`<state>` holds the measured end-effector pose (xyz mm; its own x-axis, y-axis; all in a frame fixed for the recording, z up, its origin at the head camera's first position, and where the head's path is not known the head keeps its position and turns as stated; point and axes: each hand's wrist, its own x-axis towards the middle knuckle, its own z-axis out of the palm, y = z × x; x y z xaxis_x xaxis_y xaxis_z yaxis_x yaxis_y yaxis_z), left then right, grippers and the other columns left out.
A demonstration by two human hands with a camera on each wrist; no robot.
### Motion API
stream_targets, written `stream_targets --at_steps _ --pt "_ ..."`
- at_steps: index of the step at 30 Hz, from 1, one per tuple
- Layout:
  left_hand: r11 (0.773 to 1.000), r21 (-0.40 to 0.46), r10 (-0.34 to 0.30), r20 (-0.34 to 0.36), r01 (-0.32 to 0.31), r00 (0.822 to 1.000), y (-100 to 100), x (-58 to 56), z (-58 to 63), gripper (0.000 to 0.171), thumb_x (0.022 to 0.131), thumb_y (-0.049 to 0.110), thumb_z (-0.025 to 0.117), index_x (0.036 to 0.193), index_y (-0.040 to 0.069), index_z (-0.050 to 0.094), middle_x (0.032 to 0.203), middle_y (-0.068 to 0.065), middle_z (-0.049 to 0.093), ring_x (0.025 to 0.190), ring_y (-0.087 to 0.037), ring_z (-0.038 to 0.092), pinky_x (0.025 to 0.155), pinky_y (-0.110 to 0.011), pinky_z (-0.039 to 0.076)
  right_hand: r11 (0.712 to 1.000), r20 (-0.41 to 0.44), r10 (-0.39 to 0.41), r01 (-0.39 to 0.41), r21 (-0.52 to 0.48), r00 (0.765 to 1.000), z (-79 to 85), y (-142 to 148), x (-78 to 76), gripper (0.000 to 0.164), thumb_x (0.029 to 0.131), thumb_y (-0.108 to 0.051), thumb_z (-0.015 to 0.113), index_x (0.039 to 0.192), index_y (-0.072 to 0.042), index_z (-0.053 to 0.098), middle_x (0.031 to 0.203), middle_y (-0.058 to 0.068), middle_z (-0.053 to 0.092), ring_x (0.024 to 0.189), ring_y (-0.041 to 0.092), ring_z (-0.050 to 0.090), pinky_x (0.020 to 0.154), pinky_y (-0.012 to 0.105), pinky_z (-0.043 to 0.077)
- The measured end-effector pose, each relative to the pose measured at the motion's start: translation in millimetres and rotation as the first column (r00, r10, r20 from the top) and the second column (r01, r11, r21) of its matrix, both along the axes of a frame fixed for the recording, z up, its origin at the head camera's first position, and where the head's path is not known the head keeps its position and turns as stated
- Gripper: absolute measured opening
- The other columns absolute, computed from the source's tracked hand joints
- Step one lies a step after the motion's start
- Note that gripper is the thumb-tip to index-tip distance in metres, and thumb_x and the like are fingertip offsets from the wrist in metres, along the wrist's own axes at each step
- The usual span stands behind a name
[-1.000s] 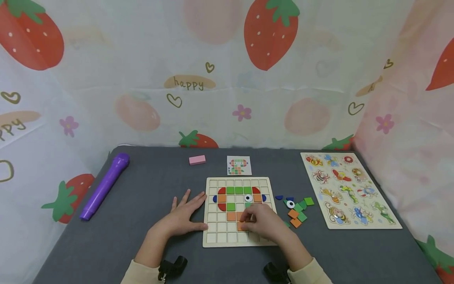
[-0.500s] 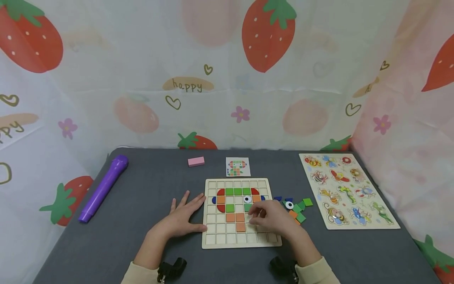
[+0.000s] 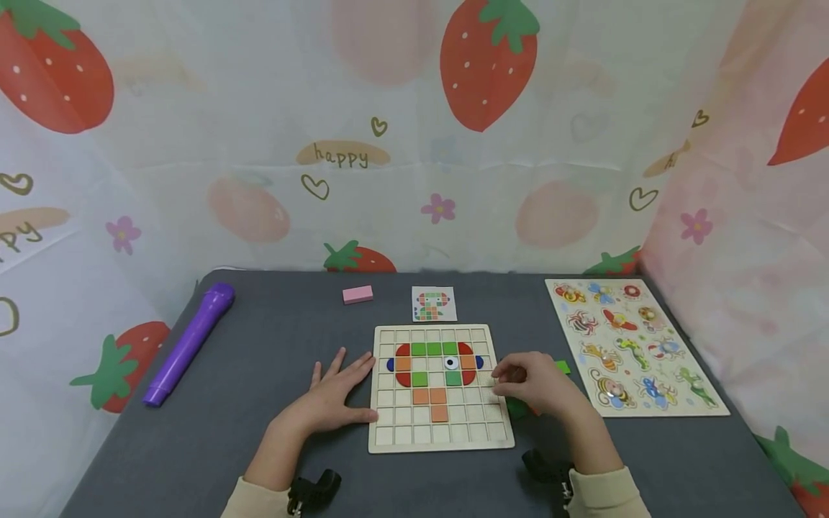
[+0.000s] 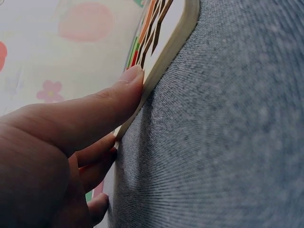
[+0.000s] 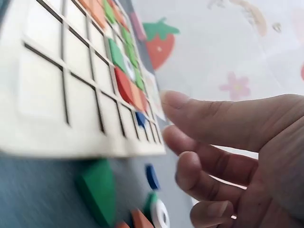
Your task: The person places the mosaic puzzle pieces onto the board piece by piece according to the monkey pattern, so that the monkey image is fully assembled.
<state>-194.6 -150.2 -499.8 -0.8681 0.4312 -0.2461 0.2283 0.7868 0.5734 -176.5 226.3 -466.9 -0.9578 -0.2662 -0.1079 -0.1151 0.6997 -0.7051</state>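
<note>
The wooden grid board (image 3: 440,449) lies on the grey cloth, with red, green, orange and blue tiles in some cells. One cell holds an eye tile (image 3: 451,363). My left hand (image 3: 337,396) is spread beside the board; its thumb and fingertips touch the left edge, as the left wrist view shows. Over the right edge, my right hand (image 3: 537,381) has its fingers loosely bent, with nothing between thumb and fingertips in the right wrist view. Beneath it lie loose pieces: a green tile (image 5: 97,190), a blue piece (image 5: 152,176) and another eye tile (image 5: 161,216), mostly hidden in the head view.
A small pattern card (image 3: 433,303) lies behind the board, with a pink block (image 3: 358,295) to its left. A purple microphone (image 3: 188,345) rests at the far left. On the right is a board with insect pictures (image 3: 654,399).
My right hand has moved right, off the middle of the grid to above the loose tiles, uncovering the lower orange tile and the red tile at right. The left hand stays put.
</note>
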Motion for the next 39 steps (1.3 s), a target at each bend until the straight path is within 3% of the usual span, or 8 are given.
stream_targets --at_steps 15,25,33,39 --pt "1.0 -0.006 0.009 0.007 -0.009 1.0 1.1 1.6 2.0 0.099 0.081 0.051 0.08 0.161 0.02 0.03 0.168 -0.001 0.025 0.157 -0.039 -0.005 0.118 -0.069 -0.011 0.995 0.055 -0.07 0.066 0.079 0.996 -1.6 47.4 2.4 0.025 0.083 -0.019 0.084 0.104 -0.009 0.074 0.088 -0.001 0.067 0.078 0.016 0.06 0.066 0.032 0.05" --pt "1.0 -0.003 0.007 -0.005 -0.007 1.0 0.8 1.3 0.4 0.099 0.081 0.051 0.081 0.161 0.02 0.031 0.168 -0.001 0.025 0.157 -0.04 -0.004 0.118 -0.069 -0.01 0.984 0.083 -0.104 0.091 0.152 0.991 -3.6 49.2 1.7 0.027 0.079 -0.02 0.087 0.1 -0.01 0.074 0.092 0.002 0.067 0.08 0.017 0.057 0.068 0.033 0.047" --pt "1.0 -0.004 0.009 -0.004 -0.009 1.0 -0.4 1.2 -0.4 0.099 0.081 0.051 0.081 0.161 0.02 0.031 0.168 -0.001 0.025 0.157 -0.04 -0.004 0.118 -0.07 -0.01 0.991 0.101 -0.075 0.062 0.119 0.992 -8.2 43.3 0.4 0.027 0.082 -0.01 0.083 0.107 -0.004 0.075 0.09 0.003 0.067 0.076 0.016 0.058 0.065 0.032 0.049" --pt "1.0 0.002 0.003 -0.007 -0.003 1.0 -0.5 0.6 -0.8 0.099 0.081 0.052 0.08 0.161 0.021 0.03 0.168 -0.001 0.025 0.157 -0.04 -0.005 0.118 -0.069 -0.01 0.991 0.105 -0.062 0.049 0.121 0.993 -10.6 41.0 0.1 0.021 0.082 -0.007 0.081 0.102 -0.008 0.075 0.088 0.002 0.066 0.074 0.016 0.057 0.064 0.032 0.049"
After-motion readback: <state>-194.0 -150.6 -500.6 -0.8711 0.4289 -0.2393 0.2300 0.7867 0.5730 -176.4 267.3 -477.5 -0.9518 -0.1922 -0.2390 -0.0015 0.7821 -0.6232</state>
